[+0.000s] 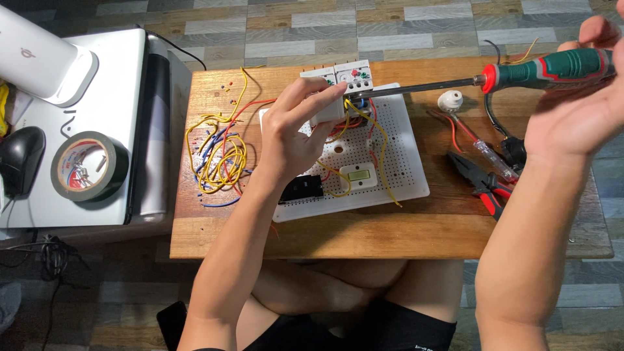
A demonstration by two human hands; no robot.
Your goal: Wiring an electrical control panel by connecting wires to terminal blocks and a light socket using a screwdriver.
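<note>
My left hand [296, 127] grips a white electrical module [331, 112] that stands on a white perforated board [403, 156]. Yellow, red and blue wires run from the module across the board. My right hand [575, 97] holds a screwdriver [520, 75] with a green and red handle. Its long metal shaft points left, and the tip meets the side of a second white module [354, 75] with a red button, just above my left fingers. A small white switch [358, 175] and a black part [302, 188] are also fixed on the board.
The board lies on a low wooden table [390, 234]. A tangle of loose coloured wires [218, 159] is at its left. Red-handled pliers [484, 185], a tester pen [491, 156] and a white lamp holder [450, 101] lie at right. A tape roll [89, 166] sits on a white box.
</note>
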